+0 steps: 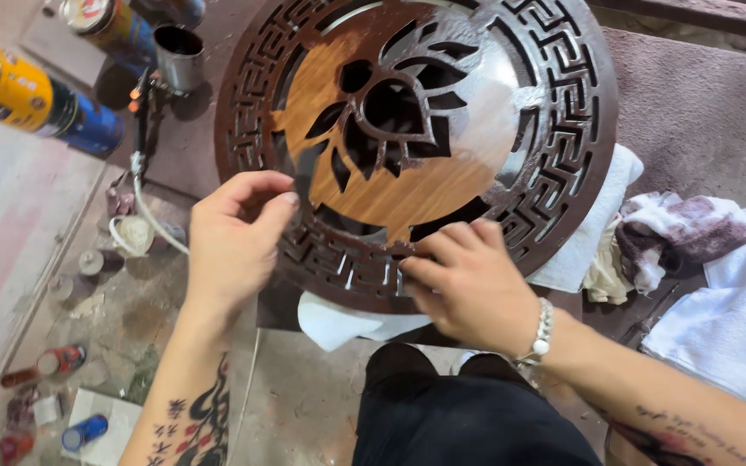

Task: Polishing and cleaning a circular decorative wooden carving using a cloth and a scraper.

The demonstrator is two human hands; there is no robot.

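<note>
- Nearest us, our left hand point(233, 246) pinches the round carved panel's point(416, 147) rim; our right hand point(464, 285) presses fingers flat on its fretwork edge.
- Beyond, the dark brown panel shows a glossy orange-wood lotus cutout, resting on white cloths point(593, 233).

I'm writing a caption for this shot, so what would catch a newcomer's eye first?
The big round carved panel fills the centre: dark brown fretwork rim, lotus cut-out over a wood-grain middle. Both hands rest on its near rim, the left hand at lower left and the right hand at the bottom. Yellow and blue spray cans lie at upper left.
</note>
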